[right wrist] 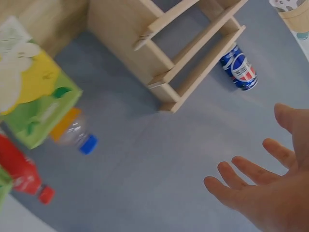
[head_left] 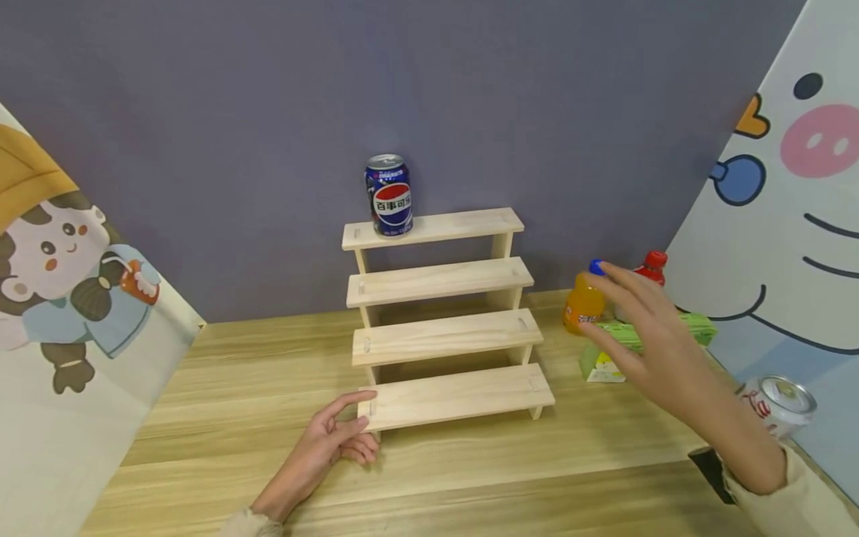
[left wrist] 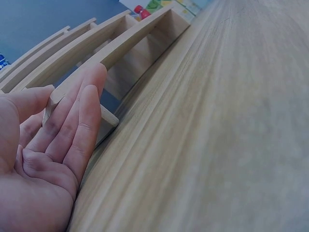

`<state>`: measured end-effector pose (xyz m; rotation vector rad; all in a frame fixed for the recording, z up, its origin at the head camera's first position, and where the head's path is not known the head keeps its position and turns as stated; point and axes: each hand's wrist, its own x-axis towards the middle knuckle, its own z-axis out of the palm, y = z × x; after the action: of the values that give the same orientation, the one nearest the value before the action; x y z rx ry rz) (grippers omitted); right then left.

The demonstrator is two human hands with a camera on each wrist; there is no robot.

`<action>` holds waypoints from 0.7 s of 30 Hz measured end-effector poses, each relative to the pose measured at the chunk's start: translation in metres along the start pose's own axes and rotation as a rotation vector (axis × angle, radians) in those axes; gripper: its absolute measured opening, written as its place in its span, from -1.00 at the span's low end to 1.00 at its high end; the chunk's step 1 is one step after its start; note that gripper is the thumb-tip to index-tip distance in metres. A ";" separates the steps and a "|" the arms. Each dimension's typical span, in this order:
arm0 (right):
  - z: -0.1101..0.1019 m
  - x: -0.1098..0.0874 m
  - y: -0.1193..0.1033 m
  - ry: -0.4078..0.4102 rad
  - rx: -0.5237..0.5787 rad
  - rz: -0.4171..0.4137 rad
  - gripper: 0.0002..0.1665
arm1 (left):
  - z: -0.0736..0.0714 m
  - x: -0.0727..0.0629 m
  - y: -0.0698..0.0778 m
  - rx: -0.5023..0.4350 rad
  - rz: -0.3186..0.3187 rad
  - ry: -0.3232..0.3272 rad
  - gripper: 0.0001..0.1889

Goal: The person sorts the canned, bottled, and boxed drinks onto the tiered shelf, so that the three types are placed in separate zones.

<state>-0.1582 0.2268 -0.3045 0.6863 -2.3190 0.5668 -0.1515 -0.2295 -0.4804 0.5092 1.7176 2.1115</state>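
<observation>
Right hand (head_left: 661, 358) is held empty, fingers spread, orange bottle (head_left: 582, 302) beyond them!
Wooden rack (head_left: 446, 337) is pinched by the fingers of the left hand (head_left: 322, 444); if jerked, the can (head_left: 391, 198) up beyond them could be toppled.

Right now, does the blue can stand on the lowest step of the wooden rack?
No, the head view shows the blue can on the top step of the wooden rack.

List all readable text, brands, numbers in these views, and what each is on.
"百事可乐": blue can on the top shelf; its smaller print is too small.
Orange bottle: label print too small.
Green carton: lettering blurred.
Red bottle: white marks blurred.
White can: red script, partly hidden, unreadable.
</observation>
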 end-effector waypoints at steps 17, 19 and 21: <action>-0.021 -0.079 0.049 0.058 -0.067 0.311 -0.26 | -0.002 0.001 -0.003 -0.013 0.027 -0.016 -0.50; -0.023 -0.086 0.056 0.070 -0.099 0.355 -0.28 | -0.002 0.001 -0.004 -0.012 0.030 -0.014 -0.51; -0.026 -0.092 0.063 0.104 -0.110 0.377 -0.29 | -0.002 0.002 -0.005 -0.013 0.043 -0.016 -0.51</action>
<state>-0.1242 0.3193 -0.3631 0.1620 -2.3724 0.6182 -0.1536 -0.2292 -0.4851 0.5624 1.6979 2.1413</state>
